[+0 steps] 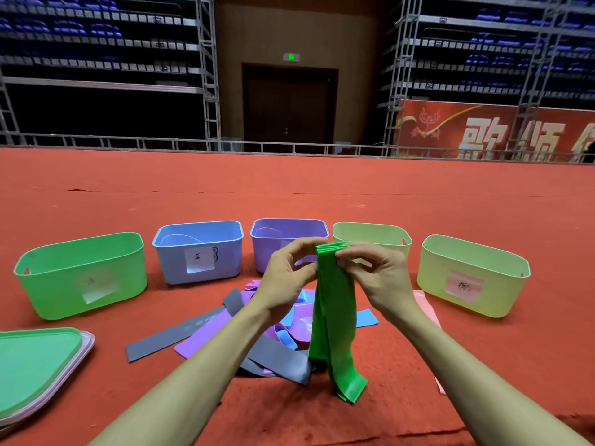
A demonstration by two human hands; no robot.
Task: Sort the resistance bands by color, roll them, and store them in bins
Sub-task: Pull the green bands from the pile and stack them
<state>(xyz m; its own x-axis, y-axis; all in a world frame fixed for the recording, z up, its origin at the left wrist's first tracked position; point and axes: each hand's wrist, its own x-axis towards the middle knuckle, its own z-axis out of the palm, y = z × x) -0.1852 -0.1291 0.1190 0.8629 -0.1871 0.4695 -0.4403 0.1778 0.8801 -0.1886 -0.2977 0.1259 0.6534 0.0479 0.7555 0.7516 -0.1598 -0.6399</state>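
Both hands are raised over the middle of the red carpet floor (322, 188), holding a folded bunch of green resistance bands (335, 317) between them. The left hand (286, 272) pinches the top fold from its 9 o'clock side with curled fingers (306, 244) and thumb. The right hand (373, 272) pinches the same fold from the 3 o'clock side, its fingers (354, 252) narrow and closed on the layered edge. The green bands hang straight down from that grip, and their lower ends reach the floor at the 5 o'clock edge of a loose pile of bands (277, 346) in grey, purple and blue. Taking that pile as the centre of the dial, a grey band (174, 336) stretches out flat toward 9 o'clock, and a pink band (428, 310) lies at 3 o'clock, partly hidden by the right forearm. Five bins stand in an arc beyond the pile. A green bin (80, 275) is at 10 o'clock and a blue bin (198, 252) with a white label at 11. A purple bin (270, 249) is at 12 and a pale green bin (373, 235) at 1, both partly behind the hands. A yellow-green bin (473, 278) with a pink label is at 2. A stack of lids (35, 365), green on top, lies at 8 o'clock.
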